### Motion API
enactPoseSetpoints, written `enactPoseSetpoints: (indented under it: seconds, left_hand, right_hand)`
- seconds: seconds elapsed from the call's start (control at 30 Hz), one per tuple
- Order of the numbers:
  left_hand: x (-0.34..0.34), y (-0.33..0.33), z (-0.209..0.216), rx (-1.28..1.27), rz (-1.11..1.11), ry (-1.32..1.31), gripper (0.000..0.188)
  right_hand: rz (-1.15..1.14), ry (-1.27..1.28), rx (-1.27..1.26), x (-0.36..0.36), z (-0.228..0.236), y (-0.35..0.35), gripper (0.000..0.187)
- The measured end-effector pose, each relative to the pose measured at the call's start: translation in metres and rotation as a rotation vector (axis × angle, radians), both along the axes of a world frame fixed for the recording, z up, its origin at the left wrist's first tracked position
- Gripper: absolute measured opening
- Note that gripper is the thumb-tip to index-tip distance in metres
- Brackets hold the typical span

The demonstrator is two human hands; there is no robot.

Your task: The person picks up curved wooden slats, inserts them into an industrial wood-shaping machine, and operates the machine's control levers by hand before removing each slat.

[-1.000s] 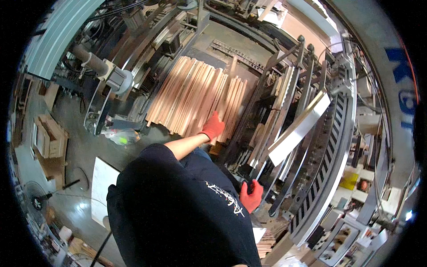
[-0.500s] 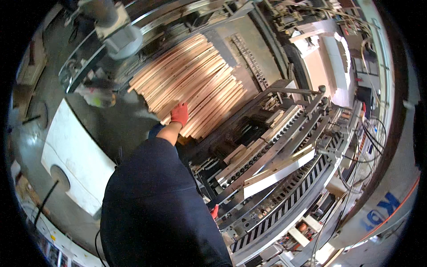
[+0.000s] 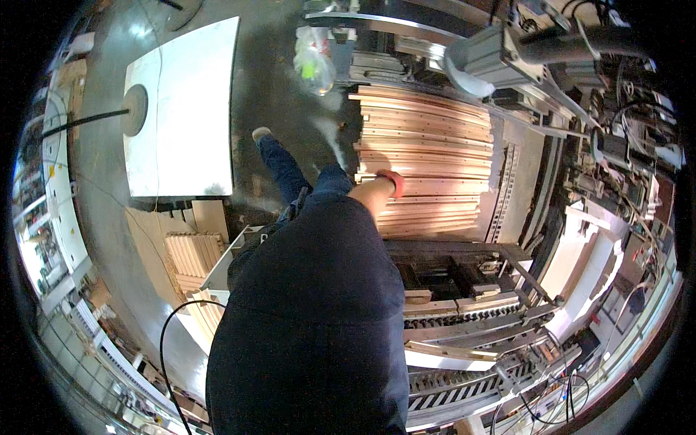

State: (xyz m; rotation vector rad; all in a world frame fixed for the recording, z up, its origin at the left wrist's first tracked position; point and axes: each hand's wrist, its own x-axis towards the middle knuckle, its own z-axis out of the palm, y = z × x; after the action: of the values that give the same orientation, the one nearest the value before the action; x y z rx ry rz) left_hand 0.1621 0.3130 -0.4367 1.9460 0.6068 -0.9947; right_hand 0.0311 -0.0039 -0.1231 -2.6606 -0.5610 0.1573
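A broad layer of pale wooden strips point(image 3: 435, 130), several with rows of small dark holes, lies side by side on a machine bed ahead of me. My left hand point(image 3: 394, 183), in a red glove, rests on the strips near their left end. Its fingers point down and are mostly hidden, so whether they grip a strip is not clear. The bare forearm comes out of a dark sleeve point(image 3: 312, 290) that fills the lower middle. My right hand is out of sight.
To the right of my sleeve runs a machine frame with rails point(image 3: 464, 330) and a striped edge point(image 3: 449, 395). A grey machine head point(image 3: 482, 61) stands at the upper right. A large white board point(image 3: 185, 109) and a stack of wood point(image 3: 192, 254) are at the left.
My view has turned, so the strips now lie to the right and the white board at the upper left. The left hand stays on the strips. The right glove has gone from view.
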Motion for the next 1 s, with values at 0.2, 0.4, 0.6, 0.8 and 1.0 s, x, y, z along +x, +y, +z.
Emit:
enactPoseSetpoints:
  seconds: [0.2,0.4,0.6,0.8,1.0]
  left_hand:
    - [-0.206,0.076,-0.021,0.073,0.276,0.445,0.044]
    - [-0.395,0.059,-0.029,0.286,1.001,0.611,0.051]
    - [-0.369,0.034,-0.05,0.459,1.156,0.467,0.057]
    - [-0.326,0.034,-0.022,0.628,0.999,0.437,0.037]
    - [-0.315,0.038,-0.007,0.297,0.358,0.462,0.031]
  right_hand:
    - [0.036,0.039,0.052,0.025,0.005,0.047,0.047]
    - [0.072,0.109,0.068,0.036,0.008,0.056,0.046]
    - [0.064,0.168,0.04,0.027,-0.001,0.019,0.045]
    - [-0.066,0.196,0.012,0.011,-0.013,-0.012,0.045]
    - [-0.24,0.253,0.018,-0.015,-0.014,-0.042,0.044]
